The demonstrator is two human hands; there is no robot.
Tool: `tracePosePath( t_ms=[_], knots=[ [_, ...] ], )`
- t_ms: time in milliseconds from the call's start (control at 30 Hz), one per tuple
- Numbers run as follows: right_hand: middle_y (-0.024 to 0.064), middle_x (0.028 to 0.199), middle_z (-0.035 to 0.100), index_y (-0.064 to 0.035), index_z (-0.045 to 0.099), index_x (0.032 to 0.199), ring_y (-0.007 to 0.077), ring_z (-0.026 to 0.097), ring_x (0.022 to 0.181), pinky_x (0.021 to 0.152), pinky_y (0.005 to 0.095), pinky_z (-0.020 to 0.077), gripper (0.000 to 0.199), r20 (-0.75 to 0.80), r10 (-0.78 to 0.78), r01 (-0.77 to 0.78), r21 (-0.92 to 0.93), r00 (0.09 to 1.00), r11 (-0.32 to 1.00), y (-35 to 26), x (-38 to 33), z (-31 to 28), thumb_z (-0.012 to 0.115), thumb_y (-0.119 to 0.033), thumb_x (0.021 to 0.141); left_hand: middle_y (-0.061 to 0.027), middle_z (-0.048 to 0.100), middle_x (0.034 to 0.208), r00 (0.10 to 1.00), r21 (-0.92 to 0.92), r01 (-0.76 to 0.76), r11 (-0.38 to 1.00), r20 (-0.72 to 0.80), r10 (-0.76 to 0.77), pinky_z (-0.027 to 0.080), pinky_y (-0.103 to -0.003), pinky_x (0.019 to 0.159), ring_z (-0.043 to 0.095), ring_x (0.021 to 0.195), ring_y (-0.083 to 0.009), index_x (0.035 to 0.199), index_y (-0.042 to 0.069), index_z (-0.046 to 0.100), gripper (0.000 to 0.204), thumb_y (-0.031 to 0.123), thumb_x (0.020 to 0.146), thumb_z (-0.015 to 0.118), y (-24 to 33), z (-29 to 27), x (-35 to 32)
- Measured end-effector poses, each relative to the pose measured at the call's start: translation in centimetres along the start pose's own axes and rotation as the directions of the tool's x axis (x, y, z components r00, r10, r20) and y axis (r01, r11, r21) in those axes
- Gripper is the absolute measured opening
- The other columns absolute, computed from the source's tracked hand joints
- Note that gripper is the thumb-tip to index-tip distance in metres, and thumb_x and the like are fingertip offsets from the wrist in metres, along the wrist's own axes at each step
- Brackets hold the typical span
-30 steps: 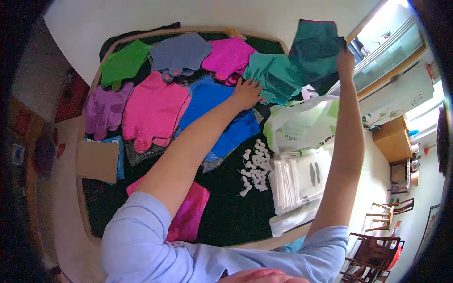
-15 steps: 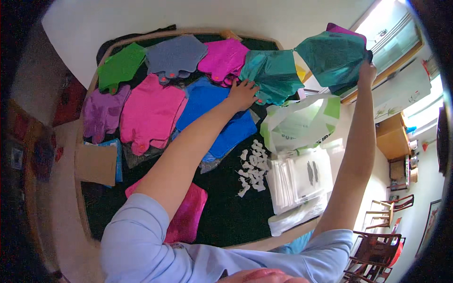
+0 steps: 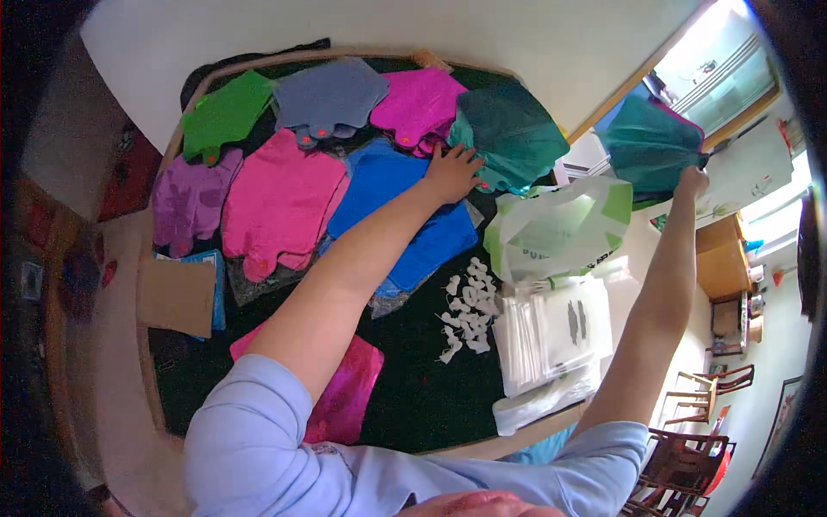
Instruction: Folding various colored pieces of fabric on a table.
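Observation:
My right hand (image 3: 692, 183), far out at the right, is closed on the narrow end of a shiny teal cloth piece (image 3: 650, 142). That piece hangs in the air with purple and blue showing along its edges. My left hand (image 3: 454, 175) lies with fingers spread at the lower left edge of a teal cloth stack (image 3: 510, 133). Just under its wrist is a blue cloth stack (image 3: 388, 202). A magenta stack (image 3: 422, 102) touches the teal one on its left.
Grey (image 3: 332, 95), green (image 3: 226, 116), purple (image 3: 194, 198) and pink (image 3: 282, 194) cloth stacks cover the table's left. White tied strings (image 3: 469, 310), clear plastic sleeves (image 3: 551, 332) and a white-green bag (image 3: 560, 228) lie right. Cardboard (image 3: 177, 297) sits at the left edge.
My right hand has moved farther right and down, carrying the teal piece away from the stack; a gap now separates them. My left hand has barely moved.

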State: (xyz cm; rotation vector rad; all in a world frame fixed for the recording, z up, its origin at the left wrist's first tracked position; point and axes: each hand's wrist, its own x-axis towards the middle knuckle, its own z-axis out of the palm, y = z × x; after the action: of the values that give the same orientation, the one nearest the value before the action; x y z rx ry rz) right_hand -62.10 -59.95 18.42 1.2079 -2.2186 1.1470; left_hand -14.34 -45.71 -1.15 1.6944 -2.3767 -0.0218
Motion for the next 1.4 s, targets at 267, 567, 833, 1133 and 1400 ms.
tracePosePath(
  t_ms=[267, 567, 833, 1133, 1400],
  knots=[
    [0.0187, 0.084, 0.064, -0.0027, 0.062, 0.095, 0.0368, 0.062, 0.079, 0.071, 0.0450, 0.0492, 0.034, -0.107, -0.264, 0.251, -0.116, 0.959, 0.961, -2.2, -0.9, -4.9, 0.050, -0.026, 0.075, -0.0076, 0.029, 0.141, 0.997, -0.053, -0.061, 0.997, 0.034, 0.063, 0.017, -0.062, 0.100, 0.024, 0.131, -0.0279, 0.132, 0.019, 0.037, 0.048, 0.040, 0.089, 0.040, 2.3, -0.3, 1.3],
    [0.0204, 0.080, 0.062, -0.0040, 0.057, 0.097, 0.0376, 0.062, 0.073, 0.064, 0.0461, 0.0495, 0.024, -0.263, -0.646, 0.695, 0.177, 0.716, 0.697, -15.4, -7.7, -10.7, 0.039, -0.016, 0.086, -0.0091, 0.011, 0.147, 0.989, 0.083, -0.117, 0.990, -0.076, 0.124, 0.012, -0.060, 0.103, 0.011, 0.135, -0.0271, 0.140, 0.023, 0.020, 0.060, 0.044, 0.088, 0.041, 1.5, -5.7, -4.0],
    [0.0149, 0.092, 0.061, -0.0102, 0.052, 0.110, 0.0359, 0.059, 0.073, 0.060, 0.0440, 0.0482, 0.027, 0.019, -0.886, 0.786, 0.452, 0.464, 0.421, -23.5, -28.9, -14.3, 0.037, -0.012, 0.087, -0.0136, 0.025, 0.142, 0.980, 0.009, 0.037, 0.999, -0.195, -0.034, 0.024, -0.054, 0.101, 0.023, 0.131, -0.0315, 0.131, 0.018, 0.040, 0.050, 0.030, 0.084, 0.053, -5.0, -10.5, -14.5],
    [0.0153, 0.090, 0.059, -0.0112, 0.052, 0.104, 0.0357, 0.059, 0.081, 0.064, 0.0458, 0.0469, 0.025, 0.349, -0.920, 0.716, 0.595, 0.179, 0.365, -18.2, -50.3, -13.8, 0.043, -0.008, 0.081, -0.0094, 0.060, 0.079, 0.921, -0.156, -0.197, 0.968, -0.367, 0.128, 0.045, -0.039, 0.071, 0.056, 0.082, -0.0274, 0.072, 0.011, 0.065, 0.011, 0.016, 0.070, 0.056, -5.3, -10.5, -25.7],
    [0.0198, 0.083, 0.061, -0.0079, 0.055, 0.099, 0.0384, 0.059, 0.079, 0.065, 0.0489, 0.0455, 0.022, 0.427, -0.870, 0.602, 0.635, 0.248, 0.484, -17.9, -53.0, -15.7, 0.042, -0.007, 0.081, -0.0146, 0.059, 0.077, 0.940, -0.172, -0.145, 0.974, -0.331, 0.081, 0.045, -0.043, 0.069, 0.056, 0.080, -0.0314, 0.070, 0.007, 0.063, 0.014, 0.015, 0.072, 0.051, -3.9, -7.6, -26.1]
  ],
)
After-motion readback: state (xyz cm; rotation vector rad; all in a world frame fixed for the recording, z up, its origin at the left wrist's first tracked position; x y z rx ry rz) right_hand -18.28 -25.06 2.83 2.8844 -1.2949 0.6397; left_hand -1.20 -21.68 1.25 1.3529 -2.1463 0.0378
